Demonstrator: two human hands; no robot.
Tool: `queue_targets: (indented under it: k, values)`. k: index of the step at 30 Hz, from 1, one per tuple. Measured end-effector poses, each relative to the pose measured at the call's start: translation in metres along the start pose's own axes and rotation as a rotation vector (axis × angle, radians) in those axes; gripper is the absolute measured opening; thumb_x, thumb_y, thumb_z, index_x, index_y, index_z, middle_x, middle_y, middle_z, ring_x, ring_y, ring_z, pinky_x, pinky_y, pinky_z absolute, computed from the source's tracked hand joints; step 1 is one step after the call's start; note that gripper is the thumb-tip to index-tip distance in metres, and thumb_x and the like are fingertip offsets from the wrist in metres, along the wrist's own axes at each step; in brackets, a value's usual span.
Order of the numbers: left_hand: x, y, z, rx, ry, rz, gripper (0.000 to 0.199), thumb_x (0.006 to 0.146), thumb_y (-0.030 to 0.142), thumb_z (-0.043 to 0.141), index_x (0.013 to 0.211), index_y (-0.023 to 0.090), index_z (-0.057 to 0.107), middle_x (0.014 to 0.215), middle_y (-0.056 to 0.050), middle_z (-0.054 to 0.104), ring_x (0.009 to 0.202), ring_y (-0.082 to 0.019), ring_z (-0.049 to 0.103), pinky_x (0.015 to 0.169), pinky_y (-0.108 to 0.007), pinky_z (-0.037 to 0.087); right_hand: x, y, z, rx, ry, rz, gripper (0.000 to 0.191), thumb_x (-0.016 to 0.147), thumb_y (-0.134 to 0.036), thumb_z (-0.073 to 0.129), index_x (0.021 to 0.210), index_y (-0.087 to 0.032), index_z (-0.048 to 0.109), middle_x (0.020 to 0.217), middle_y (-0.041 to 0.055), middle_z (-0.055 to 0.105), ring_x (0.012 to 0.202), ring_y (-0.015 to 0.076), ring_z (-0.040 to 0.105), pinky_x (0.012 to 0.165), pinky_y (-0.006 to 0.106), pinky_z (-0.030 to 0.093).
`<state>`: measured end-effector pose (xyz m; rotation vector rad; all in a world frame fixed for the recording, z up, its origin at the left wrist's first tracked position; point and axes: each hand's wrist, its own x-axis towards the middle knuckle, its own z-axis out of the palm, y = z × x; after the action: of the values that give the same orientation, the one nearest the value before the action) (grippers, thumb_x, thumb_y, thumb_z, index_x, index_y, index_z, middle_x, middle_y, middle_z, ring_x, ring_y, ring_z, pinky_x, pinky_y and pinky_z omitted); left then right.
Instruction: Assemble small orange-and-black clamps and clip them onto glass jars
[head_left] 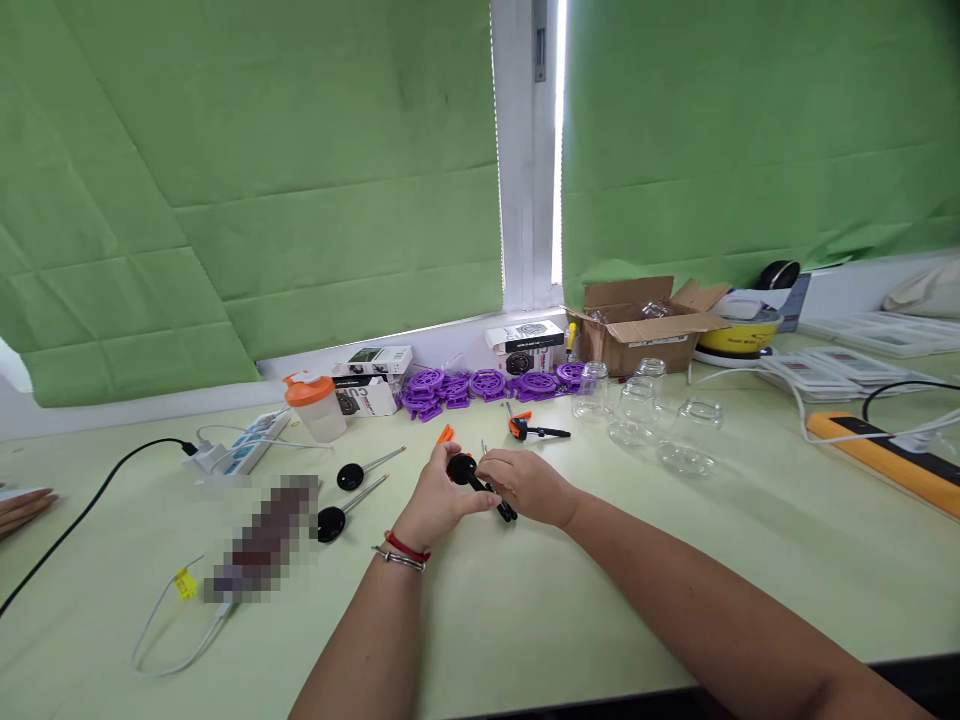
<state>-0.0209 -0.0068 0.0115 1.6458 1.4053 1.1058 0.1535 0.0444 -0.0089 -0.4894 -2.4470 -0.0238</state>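
Note:
My left hand [441, 500] is closed around a black part with a round, glossy end [462, 468] and a bar-like black arm. Against this same part, close to the arm, my right hand [529, 485] has its fingers curled together; its fingertips are partly hidden. Black prongs [508, 512] stick out below the hands, and an orange piece [445, 434] shows just beyond the left fingers. To the left lie two metal rods with round black heads, one farther back [350, 476] and one nearer [331, 523]. A black-and-orange part [540, 430] rests beyond my right hand.
Clear glass jars [688, 440] stand at right, before an open cardboard box [641, 340]. Purple plastic pieces [487, 384] line the back beside small printed boxes [525, 345]. An orange-lidded bottle [311, 405], power strips [892, 460] and cables flank the table. Another person's hand [26, 508] shows far left.

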Motion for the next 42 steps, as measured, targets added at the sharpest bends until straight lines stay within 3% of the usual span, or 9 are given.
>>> queue_targets:
  k: [21,37,42]
  values:
    - [-0.0003,-0.0016,-0.0010,0.034,-0.024,0.029,0.079,0.051,0.038,0.083,0.115,0.015,0.043,0.105,-0.011,0.057,0.097,-0.024,0.055,0.087,-0.041,0.043,-0.0019,0.0062,-0.0004,-0.165,-0.022,-0.078,0.019,0.086,-0.007,0.042,0.093,-0.018,0.056,0.088,0.0030,0.064,0.066,0.0114,0.053,0.056,0.024,0.032]
    - [0.0003,-0.0019,-0.0019,0.038,0.015,-0.008,0.078,0.050,0.041,0.083,0.112,0.014,0.044,0.106,-0.012,0.057,0.096,-0.023,0.054,0.086,-0.039,0.043,-0.0025,0.0047,0.0004,-0.158,0.021,-0.013,0.013,0.090,-0.016,0.045,0.089,-0.015,0.058,0.082,0.0047,0.064,0.062,0.0124,0.054,0.054,0.025,0.032]
    - [0.0005,-0.0025,-0.0029,0.006,0.043,-0.007,0.078,0.048,0.039,0.084,0.112,0.014,0.047,0.107,-0.012,0.057,0.097,-0.024,0.055,0.086,-0.040,0.043,-0.0028,0.0022,-0.0038,-0.105,-0.021,0.038,0.018,0.086,-0.014,0.048,0.102,-0.016,0.057,0.090,0.0053,0.064,0.066,0.0132,0.056,0.056,0.025,0.034]
